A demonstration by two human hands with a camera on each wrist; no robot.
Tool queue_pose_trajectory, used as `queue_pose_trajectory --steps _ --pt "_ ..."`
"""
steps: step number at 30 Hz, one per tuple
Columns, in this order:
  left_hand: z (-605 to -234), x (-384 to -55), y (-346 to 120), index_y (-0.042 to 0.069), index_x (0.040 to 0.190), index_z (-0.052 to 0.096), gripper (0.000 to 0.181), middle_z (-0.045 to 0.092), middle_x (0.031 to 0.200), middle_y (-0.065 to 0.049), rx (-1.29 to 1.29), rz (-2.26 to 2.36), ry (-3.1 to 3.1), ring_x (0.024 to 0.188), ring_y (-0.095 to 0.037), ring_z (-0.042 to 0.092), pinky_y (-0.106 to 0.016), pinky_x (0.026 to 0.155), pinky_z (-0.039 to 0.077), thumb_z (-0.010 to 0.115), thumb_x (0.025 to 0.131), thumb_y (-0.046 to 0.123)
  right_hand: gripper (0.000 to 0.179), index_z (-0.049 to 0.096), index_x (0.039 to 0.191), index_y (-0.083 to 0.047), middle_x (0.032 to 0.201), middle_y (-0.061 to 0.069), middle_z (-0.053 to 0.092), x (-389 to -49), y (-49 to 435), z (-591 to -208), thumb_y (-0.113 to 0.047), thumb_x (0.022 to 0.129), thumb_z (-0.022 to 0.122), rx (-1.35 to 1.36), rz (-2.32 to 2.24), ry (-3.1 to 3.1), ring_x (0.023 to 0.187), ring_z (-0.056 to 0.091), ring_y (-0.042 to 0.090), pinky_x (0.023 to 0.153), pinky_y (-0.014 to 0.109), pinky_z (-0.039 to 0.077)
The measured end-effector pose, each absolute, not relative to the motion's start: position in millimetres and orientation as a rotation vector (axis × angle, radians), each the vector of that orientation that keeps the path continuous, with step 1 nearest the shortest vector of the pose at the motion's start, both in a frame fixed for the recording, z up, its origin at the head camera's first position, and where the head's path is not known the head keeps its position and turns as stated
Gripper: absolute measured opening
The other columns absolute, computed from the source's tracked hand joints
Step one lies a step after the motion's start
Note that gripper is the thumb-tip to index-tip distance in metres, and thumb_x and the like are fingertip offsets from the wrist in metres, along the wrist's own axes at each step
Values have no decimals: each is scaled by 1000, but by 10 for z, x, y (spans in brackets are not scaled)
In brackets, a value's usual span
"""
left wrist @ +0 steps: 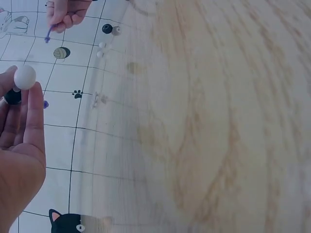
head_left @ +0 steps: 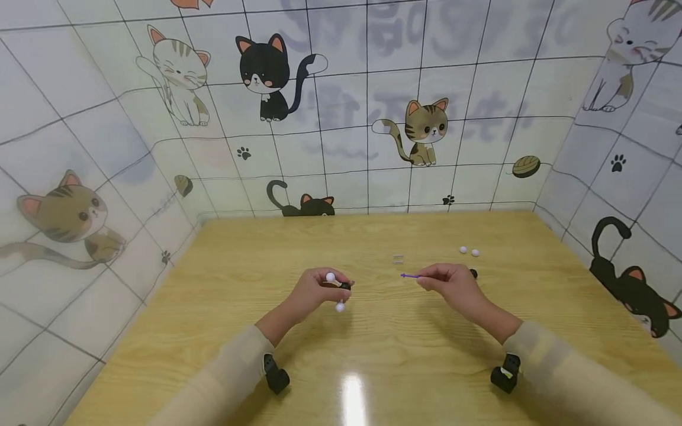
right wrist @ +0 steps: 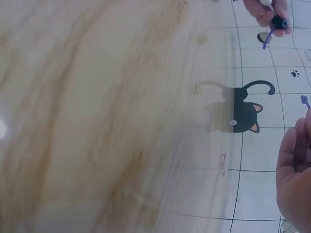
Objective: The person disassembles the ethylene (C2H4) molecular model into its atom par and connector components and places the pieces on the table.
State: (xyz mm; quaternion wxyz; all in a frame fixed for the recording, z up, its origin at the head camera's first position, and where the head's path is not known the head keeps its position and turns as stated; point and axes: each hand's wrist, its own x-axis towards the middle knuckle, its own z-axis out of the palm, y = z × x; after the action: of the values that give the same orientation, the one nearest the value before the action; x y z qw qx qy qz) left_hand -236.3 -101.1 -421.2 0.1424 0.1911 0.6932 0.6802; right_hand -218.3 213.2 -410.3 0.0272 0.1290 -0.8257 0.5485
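My left hand (head_left: 310, 291) grips a black ball (head_left: 346, 286) from a ball-and-stick molecular model. Two white balls are joined to it, an upper one (head_left: 331, 277) and a lower one (head_left: 340, 307). In the right wrist view a purple stick (right wrist: 268, 39) juts from that black ball. Across a gap to the right, my right hand (head_left: 457, 289) pinches a second purple stick (head_left: 409, 276) between thumb and fingertips, its free end pointing left toward the model. The left wrist view also has this stick (left wrist: 47, 37) hanging from the right fingertips.
On the wooden table (head_left: 373, 349), two loose white balls (head_left: 469, 251) lie beyond my right hand. Another black ball (head_left: 473, 273) sits just behind that hand, partly hidden. Small clear sticks (head_left: 398, 259) lie farther back between the hands. Cat-print walls (head_left: 346, 118) enclose the table's back and sides.
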Motion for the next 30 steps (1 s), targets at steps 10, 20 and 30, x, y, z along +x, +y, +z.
queue_pose_trajectory --steps 10,20,30 --pt "-4227 -2356 -962 -9 106 63 26 60 112 -28 573 1928 1923 77 -17 66 -32 72 54 74 84 1 23 74 106 -4 93 7 70 -2352 2097 -4181 -21 91 71 233 1661 -2694 87 65 27 77 45 52" --pt "-4234 -2355 -926 -9 103 63 26 55 122 -29 570 1919 1934 87 -18 67 -33 78 55 75 83 2 21 72 106 3 96 8 70 -2456 2012 -4241 -13 92 70 197 1663 -2764 85 65 22 75 37 54" --pt "-4258 -2379 -908 -19 114 53 39 58 113 -32 568 1896 1892 84 -19 69 -36 81 55 71 86 3 18 72 103 1 88 6 68 -2512 1963 -4257 -12 92 69 147 1641 -2820 80 61 22 69 34 53"
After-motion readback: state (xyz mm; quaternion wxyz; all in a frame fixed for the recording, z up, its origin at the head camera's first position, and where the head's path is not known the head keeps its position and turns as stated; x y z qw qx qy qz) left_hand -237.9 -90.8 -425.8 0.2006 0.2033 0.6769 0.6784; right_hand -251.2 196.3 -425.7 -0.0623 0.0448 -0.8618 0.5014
